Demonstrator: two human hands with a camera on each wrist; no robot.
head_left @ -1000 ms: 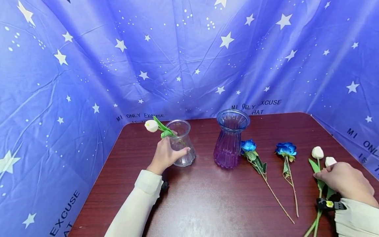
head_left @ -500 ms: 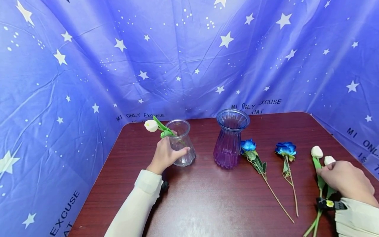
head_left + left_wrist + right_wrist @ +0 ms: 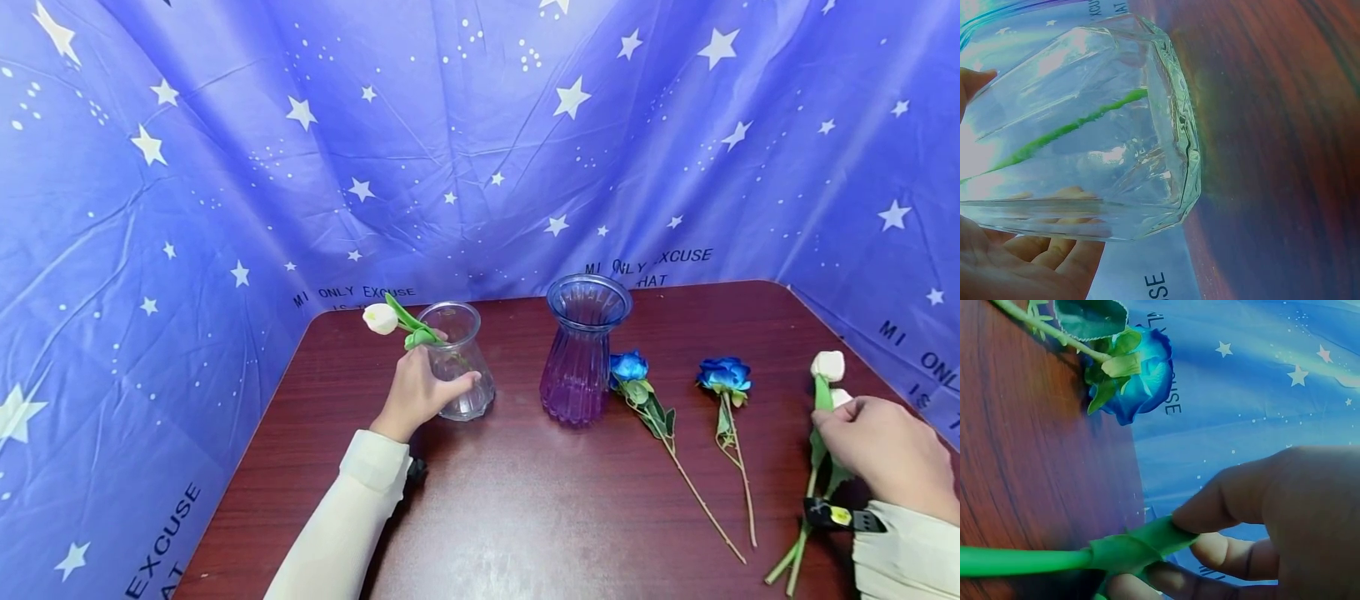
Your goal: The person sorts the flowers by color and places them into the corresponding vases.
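Note:
My left hand (image 3: 412, 393) grips a clear glass vase (image 3: 471, 407) on the table, thumb across its front and fingers round its far side. A white tulip (image 3: 381, 318) leans out over the vase's left rim; its green stem (image 3: 1063, 129) shows through the glass in the left wrist view. At the table's right side, my right hand (image 3: 892, 454) pinches a white tulip (image 3: 828, 367) by its green leaf and stem (image 3: 1147, 544), just below the bloom. Another white tulip head (image 3: 842, 397) is partly hidden behind that hand.
A blue-and-purple ribbed glass vase (image 3: 576, 379) stands right of the clear one. Two blue roses, one (image 3: 628, 367) beside that vase and another (image 3: 724, 377) farther right, lie on the dark red wooden table (image 3: 480, 508). A starry blue curtain (image 3: 465, 150) hangs behind.
My right hand has closed its fingertips on the tulip, whose bloom has shifted right and slightly up in the head view. The left hand has kept its hold on the clear vase.

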